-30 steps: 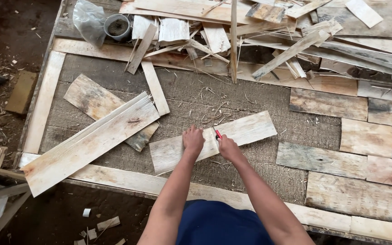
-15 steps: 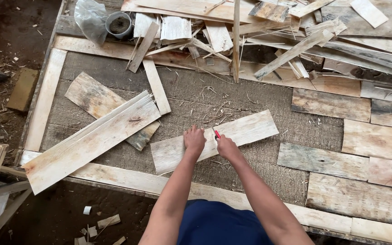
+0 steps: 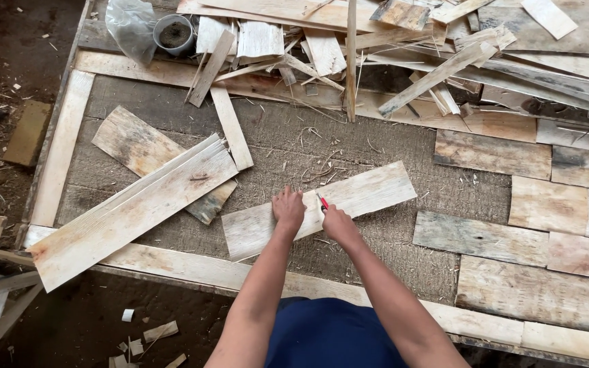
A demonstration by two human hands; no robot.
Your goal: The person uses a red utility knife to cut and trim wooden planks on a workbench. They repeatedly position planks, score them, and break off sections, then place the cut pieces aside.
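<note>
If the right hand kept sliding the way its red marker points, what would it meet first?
The right hand aims its red marker up and slightly left across the pale plank. Past the plank's far edge lie loose wood shavings on bare matting, likely first; depth is uncertain.

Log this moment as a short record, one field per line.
Left hand: pressed flat on a pale plank
Right hand: grips a red marking tool, tip on the plank
Plank: lies at a slant on the work surface
Left of it: stacked boards
Far edge: scrap pile, grey pot
</note>
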